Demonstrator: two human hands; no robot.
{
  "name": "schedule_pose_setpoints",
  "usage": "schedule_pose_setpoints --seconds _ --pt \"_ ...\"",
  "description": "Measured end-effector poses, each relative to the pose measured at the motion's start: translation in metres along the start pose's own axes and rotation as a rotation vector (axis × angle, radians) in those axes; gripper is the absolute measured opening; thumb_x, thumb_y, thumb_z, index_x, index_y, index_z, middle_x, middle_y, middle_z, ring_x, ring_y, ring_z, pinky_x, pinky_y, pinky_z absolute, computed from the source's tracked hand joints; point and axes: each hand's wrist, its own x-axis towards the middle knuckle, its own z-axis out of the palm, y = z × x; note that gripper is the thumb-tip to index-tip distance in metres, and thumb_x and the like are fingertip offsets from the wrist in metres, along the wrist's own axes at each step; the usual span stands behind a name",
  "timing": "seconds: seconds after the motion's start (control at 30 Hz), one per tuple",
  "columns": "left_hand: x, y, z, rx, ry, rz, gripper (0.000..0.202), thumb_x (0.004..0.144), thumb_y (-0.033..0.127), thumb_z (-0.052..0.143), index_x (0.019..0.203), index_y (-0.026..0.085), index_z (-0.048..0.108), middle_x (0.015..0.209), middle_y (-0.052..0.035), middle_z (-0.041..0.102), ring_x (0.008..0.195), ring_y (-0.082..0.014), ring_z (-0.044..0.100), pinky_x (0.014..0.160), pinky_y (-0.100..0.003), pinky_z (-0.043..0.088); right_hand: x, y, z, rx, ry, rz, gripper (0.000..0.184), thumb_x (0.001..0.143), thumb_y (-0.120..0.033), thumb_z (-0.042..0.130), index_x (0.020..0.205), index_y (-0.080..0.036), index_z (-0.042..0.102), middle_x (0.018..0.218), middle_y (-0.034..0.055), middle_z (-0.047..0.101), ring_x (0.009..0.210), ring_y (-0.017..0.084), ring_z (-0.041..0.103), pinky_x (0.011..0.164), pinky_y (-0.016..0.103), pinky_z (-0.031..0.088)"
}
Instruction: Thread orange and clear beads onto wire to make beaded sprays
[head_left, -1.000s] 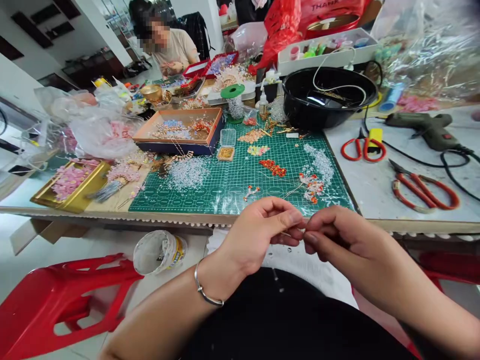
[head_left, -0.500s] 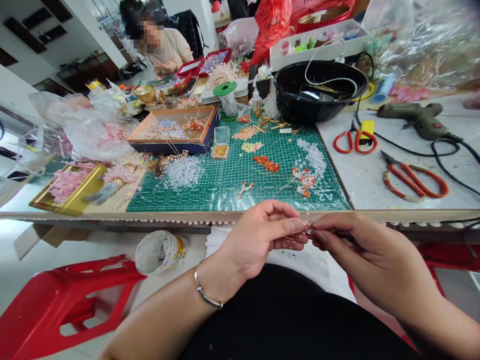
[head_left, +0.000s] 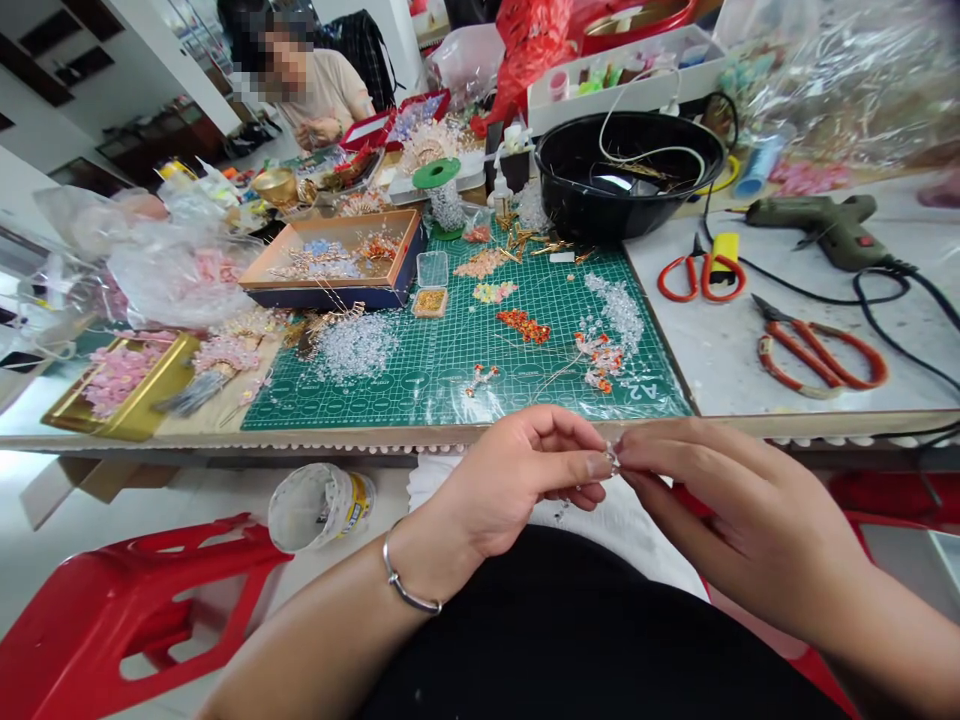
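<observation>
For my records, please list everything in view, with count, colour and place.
Cutting mat: one, green, table's middle
Bead piles: two, clear, on mat
Small parts: uncounted, mixed, on mat
Box: one, orange and navy, mat's far left
Spool: one, green, beside box
Basin: one, black, mat's far right
Tools: two, red-handled, right of mat
Glue gun: one, dark green, far right
Tray: one, gold, table's left
Bucket: one, whitish, on floor
Stool: one, red, lower left
Co-worker: one, pale top, across table
Left hand: one, front centre, pinching tiny piece
Right hand: one, front right, at that piece
</observation>
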Motion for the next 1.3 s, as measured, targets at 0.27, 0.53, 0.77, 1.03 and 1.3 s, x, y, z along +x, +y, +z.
schedule_pose_setpoints --seconds 0.27,0.53,0.77,1.03,1.3 --pt "0.004 0.001 -0.006 0.119 -0.071 -0.079 0.052 0.057 0.034 0.098 0.081 0.017 0.056 0.068 0.0018 0.065 0.059 -0.0109 0.064 0.061 -0.026 0.051 0.007 0.013 -0.012 -0.051 -0.137 -0.273 0.02 0.092 -0.006 0.058 0.103 -0.022 0.061 0.106 0.0093 0.076 0.097 0.026 0.071 0.089 0.044 0.055" --pt "0.002 0.007 -0.005 0.126 -0.107 -0.165 0.035 0.08 0.042 0.081 0.088 0.016 0.059 0.08 -0.002 0.07 0.058 -0.009 0.063 0.058 -0.024 0.051 0.004 0.014 -0.011 -0.002 -0.17 -0.231 0.017 0.093 -0.003 0.055 0.099 -0.018 0.058 0.092 0.0097 0.075 0.085 0.024 0.07 0.082 0.04 0.056" --pt "-0.004 0.01 -0.008 0.382 -0.128 -0.103 0.028 0.09 0.044 0.069 0.097 0.018 0.061 0.078 0.0 0.066 0.059 -0.0076 0.052 0.058 -0.023 0.04 0.003 0.015 -0.017 -0.032 -0.174 -0.181 0.012 0.094 -0.006 0.056 0.099 -0.017 0.058 0.09 0.0104 0.075 0.084 0.024 0.07 0.077 0.037 0.056" --pt "-0.017 0.014 -0.005 0.845 -0.04 0.215 0.02 0.098 0.034 0.056 0.111 0.02 0.061 0.092 -0.0019 0.066 0.085 -0.0148 0.061 0.078 -0.029 0.047 0.001 0.011 -0.018 0.035 -0.159 -0.01 0.011 0.096 -0.011 0.055 0.094 -0.021 0.057 0.085 0.004 0.072 0.075 0.017 0.069 0.071 0.031 0.053" --pt "-0.012 0.008 -0.006 0.579 -0.059 0.051 0.02 0.1 0.035 0.055 0.09 0.018 0.058 0.09 -0.0041 0.07 0.085 -0.0148 0.067 0.081 -0.03 0.053 0.0 0.009 -0.017 0.051 -0.12 0.091 0.011 0.094 -0.014 0.055 0.094 -0.025 0.057 0.086 0.0013 0.075 0.076 0.018 0.074 0.07 0.031 0.055"
